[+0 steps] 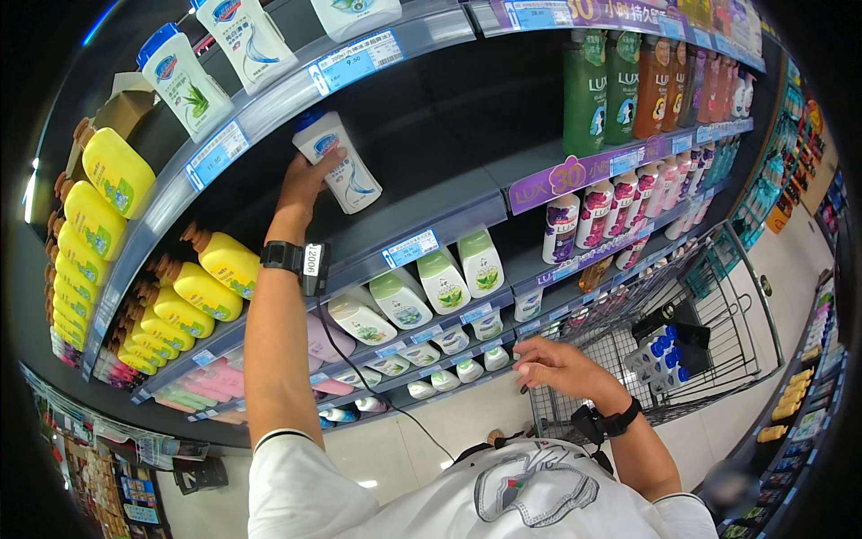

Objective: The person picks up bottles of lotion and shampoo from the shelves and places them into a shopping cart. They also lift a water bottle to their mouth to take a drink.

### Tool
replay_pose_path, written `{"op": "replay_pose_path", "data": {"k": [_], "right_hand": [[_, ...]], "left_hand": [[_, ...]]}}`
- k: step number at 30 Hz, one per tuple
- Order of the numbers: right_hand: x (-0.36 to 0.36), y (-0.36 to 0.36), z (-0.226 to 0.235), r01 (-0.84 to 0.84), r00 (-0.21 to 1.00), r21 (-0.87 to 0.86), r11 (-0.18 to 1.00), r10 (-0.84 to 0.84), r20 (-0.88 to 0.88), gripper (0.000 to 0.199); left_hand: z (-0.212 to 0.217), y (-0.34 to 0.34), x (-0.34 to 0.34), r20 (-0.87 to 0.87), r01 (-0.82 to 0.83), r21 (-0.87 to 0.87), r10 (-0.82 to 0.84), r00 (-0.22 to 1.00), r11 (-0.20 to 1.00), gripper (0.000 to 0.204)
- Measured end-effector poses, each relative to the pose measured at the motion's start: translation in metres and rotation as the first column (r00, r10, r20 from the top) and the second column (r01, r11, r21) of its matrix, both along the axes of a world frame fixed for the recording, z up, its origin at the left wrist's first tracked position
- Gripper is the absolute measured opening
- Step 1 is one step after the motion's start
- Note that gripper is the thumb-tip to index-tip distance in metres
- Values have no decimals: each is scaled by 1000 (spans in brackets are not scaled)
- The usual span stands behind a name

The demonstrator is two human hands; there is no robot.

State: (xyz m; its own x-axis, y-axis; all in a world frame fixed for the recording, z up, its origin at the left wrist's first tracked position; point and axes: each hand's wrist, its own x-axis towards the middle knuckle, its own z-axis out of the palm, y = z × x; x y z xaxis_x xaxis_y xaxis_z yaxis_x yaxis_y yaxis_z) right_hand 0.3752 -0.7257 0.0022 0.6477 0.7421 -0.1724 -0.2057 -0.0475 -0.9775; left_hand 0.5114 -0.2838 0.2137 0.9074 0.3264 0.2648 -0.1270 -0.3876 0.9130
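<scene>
The left hand [307, 180] was raised to a grey shelf [422, 211] and closed around the left side of a white bottle with a blue cap [338, 162] — the bottle standing on that shelf, its long axis tilted slightly, cap up and away from the wrist. The right hand [558, 364] was well apart, lower down, fingers spread and holding nothing, hovering over the rim of a wire shopping cart [718, 305]. Yellow bottles [202, 287] crowded the shelves to the left — pale tiled floor below.
</scene>
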Motion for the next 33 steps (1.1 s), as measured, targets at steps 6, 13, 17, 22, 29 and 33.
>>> {"op": "replay_pose_path", "data": {"k": [6,13,17,22,29,33], "right_hand": [[0,-5,13,77,996,0,997,-77,-44,46],[10,-12,25,74,997,49,996,-74,-14,46],[19,-15,39,121,993,88,989,-120,-18,45],[30,-31,51,217,975,188,958,-224,15,48],[31,-57,49,307,929,97,947,-320,184,46],[32,-89,33,320,897,-190,928,-232,378,40]], "left_hand": [[1,-18,-11,77,-60,-142,71,994,988,55],[6,-65,-60,118,102,-269,-73,990,958,56],[-12,-110,-102,-2,199,-301,-209,978,933,49],[-79,-186,-125,-153,371,-241,-413,898,897,50],[-196,-269,-129,-286,654,-258,-703,652,711,64],[-239,-299,-124,-354,714,-235,-743,569,659,66]]}}
